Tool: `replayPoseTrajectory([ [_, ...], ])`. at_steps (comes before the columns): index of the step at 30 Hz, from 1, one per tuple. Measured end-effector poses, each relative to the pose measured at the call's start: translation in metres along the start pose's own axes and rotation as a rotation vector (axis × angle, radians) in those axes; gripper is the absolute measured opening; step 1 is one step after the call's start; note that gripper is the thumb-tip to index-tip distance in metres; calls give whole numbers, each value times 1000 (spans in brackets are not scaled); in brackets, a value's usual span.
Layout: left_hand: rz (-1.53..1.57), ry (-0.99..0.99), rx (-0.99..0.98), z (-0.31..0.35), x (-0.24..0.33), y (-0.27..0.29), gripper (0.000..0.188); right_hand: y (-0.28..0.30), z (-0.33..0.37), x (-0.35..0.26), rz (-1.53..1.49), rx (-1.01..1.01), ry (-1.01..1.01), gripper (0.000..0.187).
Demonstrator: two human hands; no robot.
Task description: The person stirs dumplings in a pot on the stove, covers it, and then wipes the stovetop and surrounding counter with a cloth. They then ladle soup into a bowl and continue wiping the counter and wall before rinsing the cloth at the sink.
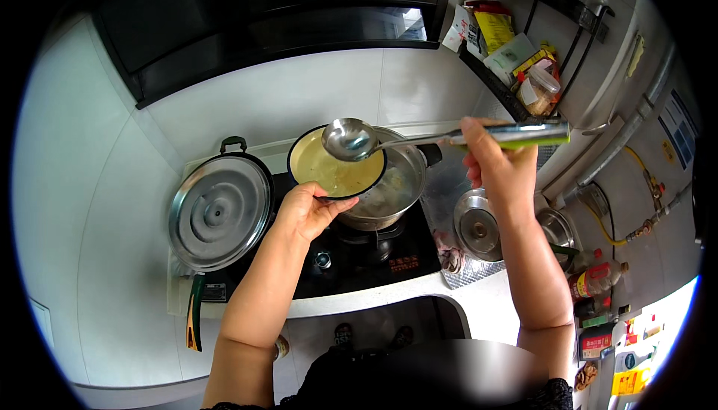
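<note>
The black glass stove top is the biggest thing here, and it sits in the white counter. Everything else is told from the stove.

On the left side of the stove sits a big black pan with a round shiny metal lid. On the right burner of the stove sits a shiny steel pot with pale food in it. Off the right edge of the stove, a small steel lid with a knob rests on the counter. Up on the wall to the right of the stove, a black shelf holds bags and jars.

Above the steel pot, tipped toward it, is a round bowl with a dark rim and yellow liquid inside. The bowl looks hard and could break, and the liquid can slosh, so it is best held by the rim and kept steady. The left hand grips the bowl at its near rim, with the thumb on the edge. The left arm reaches up straight from below.

A shiny steel ladle with a long handle is over the bowl. It looks light, stiff and smooth, best held at the far end of the handle. The right hand is closed around that handle end, held high to the right of the stove, with the arm bent upward.
</note>
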State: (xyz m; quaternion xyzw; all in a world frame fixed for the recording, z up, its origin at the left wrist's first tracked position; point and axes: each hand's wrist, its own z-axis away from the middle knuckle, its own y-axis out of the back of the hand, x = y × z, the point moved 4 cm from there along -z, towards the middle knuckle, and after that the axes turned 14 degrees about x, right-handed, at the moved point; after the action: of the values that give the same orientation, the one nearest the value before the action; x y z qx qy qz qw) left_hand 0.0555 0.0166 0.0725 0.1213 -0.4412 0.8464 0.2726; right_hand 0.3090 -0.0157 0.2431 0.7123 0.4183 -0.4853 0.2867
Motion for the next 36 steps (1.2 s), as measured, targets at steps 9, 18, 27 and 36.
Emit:
replayPoseTrajectory([
  [9, -3, -99, 65, -12, 14, 10, 48, 8, -22, -9, 125, 43, 16, 31],
  [18, 12, -241, 95, -2, 36, 15, 53, 11, -20, 21, 193, 9, 43, 23],
  [27, -28, -232, 58, 0, 42, 18, 56, -6, 8, 70, 333, -249, 570, 22],
  [36, -6, -211, 70, -3, 33, 14, 55, 3, 34, 44, 491, -398, 1301, 25],
])
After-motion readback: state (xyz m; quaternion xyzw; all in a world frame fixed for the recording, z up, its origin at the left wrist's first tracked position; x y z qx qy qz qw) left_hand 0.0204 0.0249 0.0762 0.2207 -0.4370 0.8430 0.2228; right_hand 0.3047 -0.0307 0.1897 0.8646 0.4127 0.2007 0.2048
